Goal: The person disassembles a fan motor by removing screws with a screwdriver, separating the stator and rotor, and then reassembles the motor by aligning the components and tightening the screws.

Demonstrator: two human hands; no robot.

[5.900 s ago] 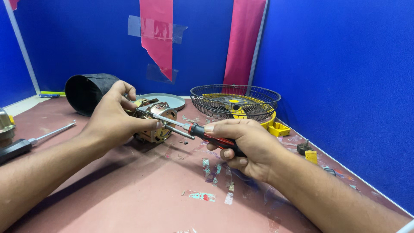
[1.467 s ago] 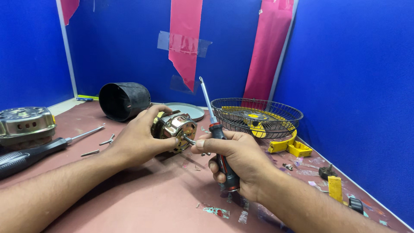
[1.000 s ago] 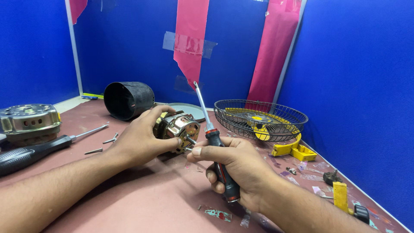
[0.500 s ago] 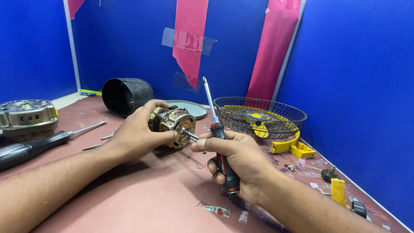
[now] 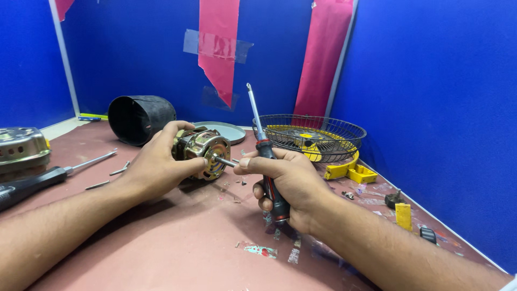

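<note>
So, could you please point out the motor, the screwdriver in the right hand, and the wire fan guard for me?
motor [image 5: 203, 152]: head view, on its brass-coloured front housing.
screwdriver [image 5: 267, 156]: head view, on the black and red handle above the fist.
wire fan guard [image 5: 334, 129]: head view, on its dark wire rim.

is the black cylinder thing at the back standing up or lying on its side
On its side. The black cylinder rests on its curved wall on the table, with its round open mouth facing the camera.
</note>
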